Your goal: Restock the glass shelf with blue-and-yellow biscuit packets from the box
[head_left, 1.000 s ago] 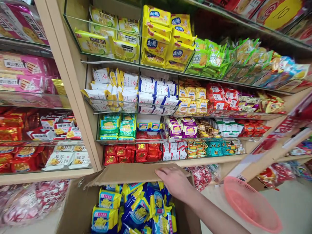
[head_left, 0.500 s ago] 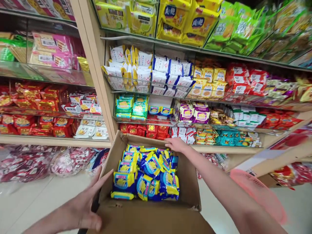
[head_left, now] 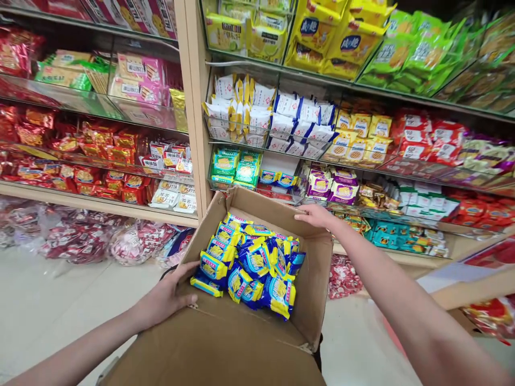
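An open cardboard box (head_left: 314, 279) is tilted in front of me, its near flap spread toward me. Blue and yellow snack packets (head_left: 257, 262) lie heaped inside. My left hand (head_left: 173, 295) grips the box's left edge, with its thumb over the inner side and its other fingers partly hidden. At the far right, my right hand (head_left: 317, 216) is closed over the rim, fingers across the top edge. On the low shelf beyond the box, a bin holds a few matching blue and yellow packets (head_left: 277, 177), with green packets (head_left: 236, 167) at its left and purple packets (head_left: 332, 183) at its right.
Glass-fronted shelves of bagged snacks fill the wall, divided by a wooden post (head_left: 193, 107). Plastic bags of red packets (head_left: 76, 236) lie on the floor at the left, and another red bag (head_left: 343, 276) lies right of the box. Pale tiled floor (head_left: 60, 305) stretches below.
The box has turned and shifted slightly right and upward in view. My left hand has gone from spread fingers beside the box to gripping its edge. My right hand stays on the rim.
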A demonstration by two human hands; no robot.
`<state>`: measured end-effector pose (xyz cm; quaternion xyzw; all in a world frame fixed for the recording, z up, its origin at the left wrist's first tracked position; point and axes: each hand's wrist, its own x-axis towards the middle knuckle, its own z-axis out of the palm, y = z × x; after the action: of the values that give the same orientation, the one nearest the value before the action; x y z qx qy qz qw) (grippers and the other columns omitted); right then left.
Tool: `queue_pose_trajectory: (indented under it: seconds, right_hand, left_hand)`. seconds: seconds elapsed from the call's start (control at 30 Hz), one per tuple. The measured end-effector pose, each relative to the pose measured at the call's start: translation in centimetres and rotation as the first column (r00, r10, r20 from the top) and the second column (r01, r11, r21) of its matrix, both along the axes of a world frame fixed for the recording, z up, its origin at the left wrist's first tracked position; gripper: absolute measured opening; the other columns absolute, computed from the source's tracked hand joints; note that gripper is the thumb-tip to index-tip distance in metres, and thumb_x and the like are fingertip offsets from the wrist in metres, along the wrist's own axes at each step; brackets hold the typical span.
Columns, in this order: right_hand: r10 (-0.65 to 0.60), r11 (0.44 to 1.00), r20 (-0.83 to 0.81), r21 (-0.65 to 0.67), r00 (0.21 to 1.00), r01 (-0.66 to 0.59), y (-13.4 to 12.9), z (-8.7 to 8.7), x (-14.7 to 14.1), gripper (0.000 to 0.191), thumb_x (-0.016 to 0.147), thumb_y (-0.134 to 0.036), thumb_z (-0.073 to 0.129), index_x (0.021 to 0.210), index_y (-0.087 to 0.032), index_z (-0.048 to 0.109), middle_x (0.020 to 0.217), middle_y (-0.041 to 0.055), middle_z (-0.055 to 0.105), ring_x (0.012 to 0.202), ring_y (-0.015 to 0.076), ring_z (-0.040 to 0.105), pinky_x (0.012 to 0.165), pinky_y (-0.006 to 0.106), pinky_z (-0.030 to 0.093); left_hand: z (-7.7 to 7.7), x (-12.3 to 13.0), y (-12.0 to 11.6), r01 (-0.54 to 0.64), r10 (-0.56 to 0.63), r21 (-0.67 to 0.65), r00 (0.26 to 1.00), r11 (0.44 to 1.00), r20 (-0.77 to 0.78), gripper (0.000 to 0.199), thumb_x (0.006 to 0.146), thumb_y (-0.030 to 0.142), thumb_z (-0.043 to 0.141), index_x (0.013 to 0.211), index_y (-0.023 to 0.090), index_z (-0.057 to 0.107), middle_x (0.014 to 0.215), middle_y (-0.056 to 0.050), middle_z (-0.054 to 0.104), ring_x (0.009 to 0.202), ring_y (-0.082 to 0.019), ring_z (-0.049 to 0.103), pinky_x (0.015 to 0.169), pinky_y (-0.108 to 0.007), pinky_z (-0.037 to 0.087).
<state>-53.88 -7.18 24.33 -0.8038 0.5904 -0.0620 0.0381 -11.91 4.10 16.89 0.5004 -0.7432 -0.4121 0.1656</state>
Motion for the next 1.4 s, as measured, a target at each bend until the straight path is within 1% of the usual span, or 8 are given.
queue_pose_trajectory:
  seconds: [0.13,0.3,0.43,0.73,0.87,1.1,1.27,1.4]
  right_hand:
    - [-0.034,0.999,0.041,-0.009,0.999,0.034,0.5,0.4,-1.4,0.032,0.081,-0.041,0.046,0.083,-0.015,0.063,0.072,0.0032,0.063,0.066,0.0166,0.054,0.057,0.024,0.035]
    - [-0.075,0.997,0.08,-0.012,0.994,0.076,-0.1,4.8,-4.0,0.031,0.079,-0.04,0.05,0.088,-0.013,0.063,0.081,0.0041,0.064,0.074,0.0178,0.055,0.063,0.024,0.038]
    - [-0.083,0.995,0.083,0.057,0.993,0.078,0.2,7.5,-6.6,0.03,0.075,-0.037,0.055,0.089,-0.012,0.064,0.085,0.0049,0.064,0.077,0.0182,0.055,0.065,0.025,0.039]
    - [-0.224,0.959,0.068,0.193,0.972,0.208,4.2,0.0,-9.9,0.025,0.075,-0.038,0.054,0.077,-0.014,0.064,0.072,0.001,0.064,0.067,0.0145,0.056,0.056,0.022,0.039]
    - [-0.257,0.942,0.043,0.234,0.965,0.241,4.0,-1.0,-11.1,0.028,0.075,-0.041,0.053,0.075,-0.015,0.063,0.071,0.0016,0.063,0.066,0.0147,0.055,0.055,0.022,0.039]
    - [-0.189,0.945,-0.001,0.272,0.982,0.182,2.1,6.2,-12.7,0.038,0.066,-0.05,0.057,0.077,-0.015,0.066,0.077,0.0048,0.065,0.073,0.0201,0.057,0.062,0.026,0.042]
    - [-0.235,0.928,-0.039,0.287,0.971,0.237,3.0,12.1,-14.7,0.044,0.064,-0.055,0.059,0.081,-0.016,0.068,0.08,0.0047,0.068,0.078,0.0224,0.06,0.067,0.027,0.044]
    - [-0.324,0.894,-0.054,0.308,0.944,0.325,5.8,15.6,-16.2,0.049,0.065,-0.052,0.059,0.088,-0.011,0.069,0.085,0.0099,0.069,0.076,0.0205,0.061,0.065,0.024,0.045]
  left_hand:
    - [1.3,-1.1,-2.0,-0.078,0.08,-0.078,0.997,0.994,0.018,0.073,0.073,0.03,0.049,0.138,0.014,0.019,0.145,-0.006,0.029,0.131,-0.02,0.028,0.108,-0.032,0.023]
    - [4.5,-2.0,-4.3,-0.045,0.049,-0.099,0.998,0.994,0.036,0.08,0.068,0.041,0.057,0.138,0.023,0.022,0.145,0.001,0.028,0.13,-0.021,0.029,0.108,-0.034,0.023]
    - [4.4,-3.6,-4.8,-0.035,0.036,-0.124,0.999,0.992,0.012,0.086,0.063,0.054,0.061,0.136,0.025,0.026,0.14,0.001,0.038,0.128,-0.026,0.034,0.105,-0.036,0.03]
    - [0.9,-6.3,-3.4,0.442,-0.38,0.224,0.884,0.868,-0.273,0.078,0.058,0.043,0.073,0.128,0.032,0.039,0.133,0.0,0.047,0.119,-0.027,0.045,0.101,-0.036,0.037]
    - [0.4,-7.1,-3.7,0.394,-0.378,0.226,0.919,0.891,-0.115,0.069,0.053,0.044,0.075,0.117,0.029,0.052,0.118,-0.002,0.058,0.108,-0.028,0.053,0.094,-0.036,0.041]
    - [0.3,-11.5,-2.0,0.172,-0.162,0.276,0.985,0.946,-0.059,0.07,0.04,0.031,0.079,0.106,0.02,0.057,0.102,-0.004,0.064,0.097,-0.027,0.058,0.084,-0.031,0.046]
    - [1.2,-13.9,-0.1,0.379,-0.13,0.445,0.859,0.812,-0.495,0.086,0.046,0.015,0.075,0.123,0.019,0.039,0.134,-0.013,0.039,0.111,-0.027,0.051,0.088,-0.036,0.044]
    - [2.0,-15.6,0.8,0.551,-0.156,0.429,0.725,0.716,-0.671,0.095,0.052,0.004,0.067,0.132,0.028,0.023,0.129,-0.007,0.047,0.114,-0.023,0.049,0.094,-0.039,0.04]
